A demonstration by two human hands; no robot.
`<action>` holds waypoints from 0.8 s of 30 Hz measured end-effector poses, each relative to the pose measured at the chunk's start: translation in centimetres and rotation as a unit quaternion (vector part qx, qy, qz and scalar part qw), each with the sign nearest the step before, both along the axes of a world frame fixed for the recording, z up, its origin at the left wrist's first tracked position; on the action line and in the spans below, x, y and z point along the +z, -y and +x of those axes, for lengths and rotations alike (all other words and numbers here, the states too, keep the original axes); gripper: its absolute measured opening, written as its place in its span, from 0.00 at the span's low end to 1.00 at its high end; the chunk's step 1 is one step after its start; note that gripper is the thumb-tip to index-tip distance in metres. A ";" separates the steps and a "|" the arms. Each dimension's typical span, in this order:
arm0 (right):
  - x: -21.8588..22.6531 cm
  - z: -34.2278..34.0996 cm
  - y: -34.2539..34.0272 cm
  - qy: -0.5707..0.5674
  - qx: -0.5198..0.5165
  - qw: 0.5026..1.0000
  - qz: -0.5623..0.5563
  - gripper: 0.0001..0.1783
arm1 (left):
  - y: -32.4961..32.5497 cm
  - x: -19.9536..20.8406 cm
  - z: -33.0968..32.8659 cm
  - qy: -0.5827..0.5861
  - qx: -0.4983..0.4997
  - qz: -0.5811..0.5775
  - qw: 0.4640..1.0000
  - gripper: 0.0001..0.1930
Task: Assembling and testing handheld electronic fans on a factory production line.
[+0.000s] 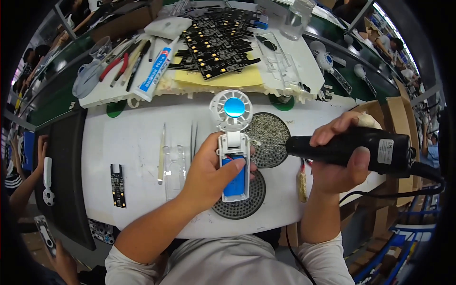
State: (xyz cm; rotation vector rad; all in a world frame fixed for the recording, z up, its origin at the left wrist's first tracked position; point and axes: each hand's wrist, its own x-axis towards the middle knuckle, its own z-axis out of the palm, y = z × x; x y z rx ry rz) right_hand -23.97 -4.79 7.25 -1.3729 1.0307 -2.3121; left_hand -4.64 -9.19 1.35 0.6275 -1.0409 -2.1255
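My left hand (209,171) grips a white handheld fan (227,140) upright over the middle of the table. Its round head has a shiny blue centre, and its handle lies uncovered, showing a blue battery (233,183) inside. The left thumb presses on the battery's upper part. My right hand (339,161) is closed around a black corded electric screwdriver (361,148), held level to the right of the fan. The tapered nose points left, apart from the fan; no bit is clearly visible. Behind the fan lie two round dark trays (268,126) (249,209), the upper one holding many small screws.
A black circuit board (118,186), clear plastic part (174,171) and tweezers (162,154) lie at left. On the raised shelf are piled circuit boards (216,42), a blue-white tube (154,73) and red-handled pliers (114,66). Cardboard boxes (399,118) stand right; co-workers' hands show left.
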 end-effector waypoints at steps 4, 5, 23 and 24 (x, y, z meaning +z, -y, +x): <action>-0.4 -0.2 0.0 0.000 -0.001 1.000 0.011 0.31 | -0.3 -0.4 -0.4 0.002 0.001 0.001 1.000 0.22; -0.4 0.0 0.1 0.001 0.000 1.000 0.012 0.31 | -0.2 -0.4 -0.3 0.006 -0.003 0.000 1.000 0.22; -1.0 0.4 0.8 -0.025 -0.019 0.999 0.035 0.29 | -0.1 -0.2 0.2 0.005 -0.034 0.009 0.999 0.24; -1.0 0.5 0.8 -0.011 -0.028 0.999 0.029 0.30 | 0.0 -0.2 0.2 0.006 -0.035 0.006 0.999 0.24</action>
